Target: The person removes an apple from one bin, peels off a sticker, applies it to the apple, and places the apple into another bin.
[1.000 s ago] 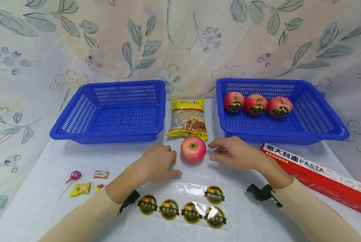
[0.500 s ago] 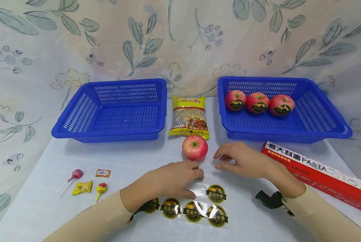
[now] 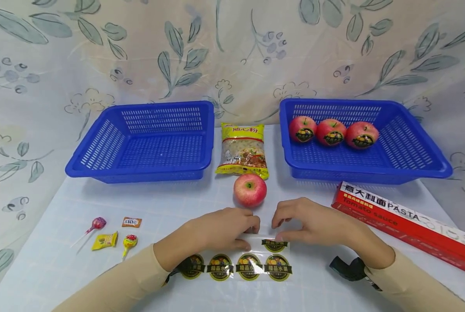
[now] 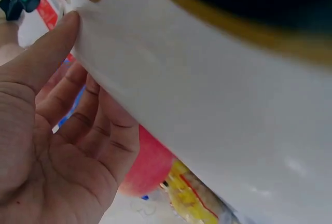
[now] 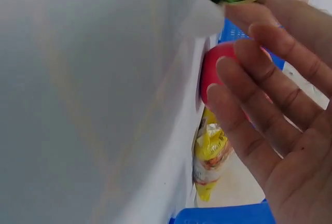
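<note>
Landmark: the loose apple (image 3: pixel 249 190) at table centre, bare of any label.

Far left of the apple: a lollipop (image 3: pixel 95 225), three small wrapped sweets; print unreadable.
Behind-left of the apple: blue basket (image 3: pixel 146 141), nothing in it.
Left hand (image 3: pixel 216 232): just in front of the apple, fingers bent down on the top edge of the clear sticker sheet (image 3: pixel 236 262), thumb under the edge in the left wrist view.
Directly behind the apple, touching it: yellow noodle packet (image 3: pixel 243 150), Chinese print.
Sticker sheet lies in front of the apple; four round black-gold labels in a row reading 精品水果.
Right hand (image 3: pixel 314 223): fingers loosely curled, fingertips pinching a fifth sticker (image 3: pixel 274 245) at the sheet's upper right.
Behind-right: second blue basket (image 3: pixel 411 160) holding three labelled apples (image 3: pixel 331 132).
Right: red box (image 3: pixel 408 225), "PASTA", "tomato sauce".
</note>
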`<state>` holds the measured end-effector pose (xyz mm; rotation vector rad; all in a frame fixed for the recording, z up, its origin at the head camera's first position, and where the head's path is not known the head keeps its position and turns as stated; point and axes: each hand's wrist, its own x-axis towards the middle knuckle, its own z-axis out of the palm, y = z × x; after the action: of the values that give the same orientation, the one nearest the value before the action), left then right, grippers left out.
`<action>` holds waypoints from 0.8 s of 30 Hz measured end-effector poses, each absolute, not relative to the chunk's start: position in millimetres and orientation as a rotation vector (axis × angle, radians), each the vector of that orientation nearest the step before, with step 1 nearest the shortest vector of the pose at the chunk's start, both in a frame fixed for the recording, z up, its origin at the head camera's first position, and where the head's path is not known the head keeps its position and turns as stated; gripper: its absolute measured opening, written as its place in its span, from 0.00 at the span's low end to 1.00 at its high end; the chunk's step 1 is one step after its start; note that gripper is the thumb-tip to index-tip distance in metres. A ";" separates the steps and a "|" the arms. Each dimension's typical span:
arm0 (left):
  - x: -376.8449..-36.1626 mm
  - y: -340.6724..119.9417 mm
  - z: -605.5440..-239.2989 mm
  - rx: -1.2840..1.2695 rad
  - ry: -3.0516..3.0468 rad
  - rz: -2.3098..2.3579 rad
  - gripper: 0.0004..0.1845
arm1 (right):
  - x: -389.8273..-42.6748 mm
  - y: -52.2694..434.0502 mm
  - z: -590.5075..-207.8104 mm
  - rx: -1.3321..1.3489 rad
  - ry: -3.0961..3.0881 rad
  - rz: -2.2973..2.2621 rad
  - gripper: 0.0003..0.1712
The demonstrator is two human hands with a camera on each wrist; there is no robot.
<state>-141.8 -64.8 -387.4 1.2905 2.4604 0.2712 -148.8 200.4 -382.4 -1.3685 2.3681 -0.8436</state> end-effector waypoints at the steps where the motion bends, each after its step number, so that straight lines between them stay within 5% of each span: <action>1: -142.4 -66.7 -387.5 1.283 2.461 0.279 0.16 | -148.4 198.7 -382.8 -1.391 2.353 -0.847 0.08; 14: -142.3 -87.5 -383.3 1.208 2.505 0.478 0.20 | -156.5 186.5 -364.7 -1.559 2.489 -1.083 0.11; 24: -151.3 -100.0 -379.3 1.255 2.631 0.977 0.03 | -171.2 160.3 -370.1 -1.595 2.566 -0.987 0.08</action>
<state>-151.3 -100.0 -379.3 1.2548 2.6313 0.9774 -171.2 160.3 -370.1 -1.5953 2.5658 -0.9874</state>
